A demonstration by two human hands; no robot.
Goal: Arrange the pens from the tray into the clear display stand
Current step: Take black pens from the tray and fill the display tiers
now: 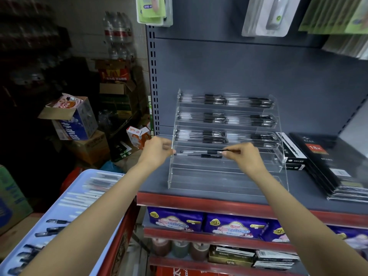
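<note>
The right hand pinches a clear black-gripped pen over the fourth tier of the clear acrylic stepped display stand; the left hand, fingers curled, steadies its tip. Three upper tiers are stocked, the lowest bare; many pens remain on the light-blue plastic tray.

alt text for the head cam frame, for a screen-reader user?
Two bare hands work at a clear tiered display stand on a grey shop shelf: the right hand pinches a black pen on the fourth tier, and the left hand is at the stand's left edge. Upper tiers hold pens; a blue tray of more pens sits lower left.
</note>
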